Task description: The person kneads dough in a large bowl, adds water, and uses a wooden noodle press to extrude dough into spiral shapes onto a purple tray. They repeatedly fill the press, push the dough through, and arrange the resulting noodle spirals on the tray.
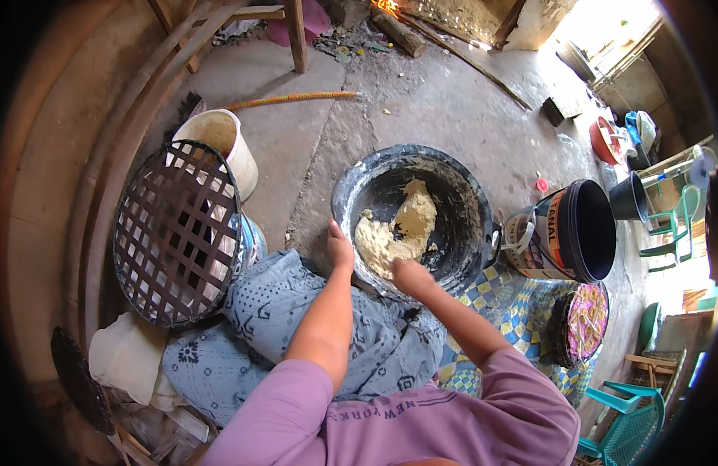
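Hands: left [339, 247] grips basin [460, 194] rim, right [409, 276] presses dough [398, 229].

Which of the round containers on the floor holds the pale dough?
The wide black basin between both hands; the white bucket and tilted black bucket show none.

left hand [339, 247]: arm extended, fingers curled | right hand [409, 276]: arm extended, palm down

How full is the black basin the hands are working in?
Partly full: pale dough covers only part of the black basin; its dark walls show bare.
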The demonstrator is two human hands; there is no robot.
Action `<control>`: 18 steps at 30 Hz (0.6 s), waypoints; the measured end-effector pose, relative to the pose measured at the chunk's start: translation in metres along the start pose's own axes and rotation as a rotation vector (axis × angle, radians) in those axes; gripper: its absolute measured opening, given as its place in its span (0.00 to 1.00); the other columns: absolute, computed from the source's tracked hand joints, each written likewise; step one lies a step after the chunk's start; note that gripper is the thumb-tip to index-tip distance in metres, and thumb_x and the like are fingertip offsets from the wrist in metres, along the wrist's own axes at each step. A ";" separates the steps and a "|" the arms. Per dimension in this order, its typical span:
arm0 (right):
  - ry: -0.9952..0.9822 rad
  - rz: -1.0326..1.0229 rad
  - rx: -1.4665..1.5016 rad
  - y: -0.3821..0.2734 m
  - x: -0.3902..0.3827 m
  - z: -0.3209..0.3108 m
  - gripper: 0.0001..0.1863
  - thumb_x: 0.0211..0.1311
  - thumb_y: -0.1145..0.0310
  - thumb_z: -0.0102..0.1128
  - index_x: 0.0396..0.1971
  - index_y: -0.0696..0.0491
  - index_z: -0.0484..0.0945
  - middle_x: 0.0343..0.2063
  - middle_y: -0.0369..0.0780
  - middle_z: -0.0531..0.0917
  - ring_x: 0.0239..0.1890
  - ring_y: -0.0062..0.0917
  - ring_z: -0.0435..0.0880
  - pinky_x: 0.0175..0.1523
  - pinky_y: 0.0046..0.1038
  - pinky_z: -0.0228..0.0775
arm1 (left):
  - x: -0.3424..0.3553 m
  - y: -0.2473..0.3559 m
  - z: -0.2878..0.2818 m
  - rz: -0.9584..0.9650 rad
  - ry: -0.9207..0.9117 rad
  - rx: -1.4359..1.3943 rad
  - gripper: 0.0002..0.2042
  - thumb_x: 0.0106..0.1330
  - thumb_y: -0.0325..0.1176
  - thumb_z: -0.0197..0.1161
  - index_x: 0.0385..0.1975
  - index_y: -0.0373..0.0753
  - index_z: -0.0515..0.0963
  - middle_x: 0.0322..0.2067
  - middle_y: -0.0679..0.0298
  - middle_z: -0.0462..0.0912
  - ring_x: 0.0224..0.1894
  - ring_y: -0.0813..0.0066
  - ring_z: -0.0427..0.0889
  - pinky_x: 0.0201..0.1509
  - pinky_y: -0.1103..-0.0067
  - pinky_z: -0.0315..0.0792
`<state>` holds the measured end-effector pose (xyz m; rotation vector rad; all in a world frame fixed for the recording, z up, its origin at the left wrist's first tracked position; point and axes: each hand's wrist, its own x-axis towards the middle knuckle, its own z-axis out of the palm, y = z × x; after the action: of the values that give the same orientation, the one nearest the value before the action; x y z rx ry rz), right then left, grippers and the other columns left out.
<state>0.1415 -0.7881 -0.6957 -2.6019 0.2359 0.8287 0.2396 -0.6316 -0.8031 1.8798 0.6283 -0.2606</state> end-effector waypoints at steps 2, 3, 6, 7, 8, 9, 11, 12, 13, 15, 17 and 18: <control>0.026 -0.019 -0.054 0.023 -0.027 -0.020 0.15 0.63 0.62 0.47 0.39 0.54 0.80 0.35 0.52 0.84 0.40 0.48 0.84 0.48 0.45 0.75 | 0.003 0.000 0.000 -0.072 -0.015 0.046 0.34 0.73 0.59 0.31 0.58 0.36 0.71 0.52 0.44 0.78 0.54 0.44 0.76 0.56 0.62 0.69; 0.032 0.003 -0.074 0.033 -0.034 -0.026 0.14 0.63 0.63 0.47 0.37 0.54 0.80 0.35 0.52 0.84 0.41 0.48 0.84 0.48 0.45 0.75 | 0.003 0.000 0.001 -0.071 0.001 0.021 0.34 0.73 0.59 0.33 0.59 0.35 0.71 0.52 0.44 0.77 0.55 0.46 0.75 0.57 0.65 0.68; 0.117 0.051 -0.168 0.054 -0.025 -0.027 0.12 0.57 0.67 0.51 0.33 0.56 0.80 0.33 0.52 0.84 0.37 0.47 0.85 0.42 0.43 0.78 | 0.004 0.000 0.001 -0.091 -0.028 -0.025 0.33 0.74 0.58 0.34 0.59 0.35 0.71 0.53 0.44 0.77 0.55 0.48 0.76 0.58 0.66 0.68; 0.153 0.052 -0.171 0.056 -0.012 -0.023 0.11 0.56 0.68 0.51 0.33 0.57 0.80 0.32 0.52 0.84 0.36 0.46 0.85 0.41 0.42 0.78 | 0.004 0.001 0.001 -0.069 -0.020 -0.011 0.33 0.74 0.58 0.34 0.59 0.35 0.71 0.53 0.45 0.77 0.55 0.48 0.76 0.57 0.67 0.69; 0.193 0.050 -0.173 0.053 0.005 -0.016 0.11 0.55 0.68 0.51 0.32 0.57 0.80 0.32 0.52 0.84 0.35 0.46 0.85 0.40 0.42 0.78 | 0.002 0.002 0.000 -0.073 -0.028 -0.014 0.32 0.74 0.57 0.34 0.60 0.36 0.71 0.53 0.45 0.77 0.55 0.48 0.76 0.57 0.67 0.69; 0.206 0.079 -0.182 0.049 0.022 -0.009 0.10 0.54 0.69 0.51 0.32 0.58 0.79 0.31 0.52 0.84 0.34 0.46 0.85 0.39 0.42 0.78 | 0.001 0.004 -0.001 -0.072 -0.026 -0.015 0.32 0.74 0.57 0.34 0.60 0.36 0.71 0.53 0.45 0.78 0.55 0.48 0.76 0.57 0.67 0.69; 0.280 0.089 -0.092 0.035 0.058 0.002 0.11 0.58 0.68 0.49 0.34 0.58 0.77 0.32 0.53 0.84 0.37 0.46 0.85 0.41 0.44 0.78 | -0.003 0.006 -0.003 -0.072 -0.020 0.003 0.32 0.74 0.57 0.34 0.59 0.36 0.72 0.52 0.46 0.78 0.55 0.48 0.76 0.56 0.67 0.69; 0.317 0.014 -0.075 0.028 0.073 0.005 0.11 0.58 0.68 0.49 0.34 0.58 0.77 0.31 0.53 0.84 0.36 0.46 0.85 0.40 0.44 0.77 | -0.005 0.007 -0.004 -0.074 -0.018 0.026 0.32 0.74 0.57 0.34 0.59 0.36 0.72 0.52 0.46 0.78 0.54 0.48 0.76 0.56 0.67 0.69; 0.312 -0.017 -0.072 0.021 0.083 0.006 0.11 0.58 0.69 0.49 0.34 0.58 0.77 0.31 0.53 0.84 0.36 0.46 0.85 0.40 0.44 0.77 | -0.006 0.008 -0.005 -0.078 -0.020 0.052 0.32 0.74 0.57 0.34 0.59 0.36 0.72 0.52 0.46 0.78 0.54 0.48 0.77 0.56 0.67 0.69; 0.255 -0.073 -0.098 0.012 0.080 0.006 0.11 0.58 0.69 0.48 0.35 0.58 0.76 0.30 0.53 0.83 0.35 0.47 0.85 0.40 0.45 0.77 | -0.008 0.010 -0.005 -0.058 -0.009 0.009 0.33 0.74 0.57 0.34 0.59 0.35 0.72 0.52 0.45 0.79 0.54 0.48 0.77 0.56 0.67 0.70; 0.142 -0.106 -0.182 0.009 0.055 0.001 0.11 0.58 0.69 0.48 0.34 0.59 0.76 0.29 0.53 0.83 0.34 0.48 0.84 0.39 0.45 0.77 | -0.009 0.012 -0.005 -0.036 0.000 -0.067 0.33 0.74 0.57 0.35 0.58 0.31 0.71 0.51 0.43 0.79 0.53 0.48 0.77 0.55 0.67 0.70; 0.146 -0.170 -0.199 0.010 0.035 -0.001 0.10 0.58 0.70 0.47 0.33 0.59 0.75 0.27 0.53 0.83 0.32 0.48 0.84 0.39 0.45 0.76 | -0.008 0.012 -0.004 -0.055 -0.010 -0.075 0.33 0.74 0.57 0.36 0.58 0.30 0.71 0.51 0.43 0.78 0.54 0.48 0.77 0.56 0.67 0.70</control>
<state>0.1670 -0.7991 -0.7188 -2.8238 -0.0298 0.6319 0.2386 -0.6336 -0.7878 1.7907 0.6748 -0.2780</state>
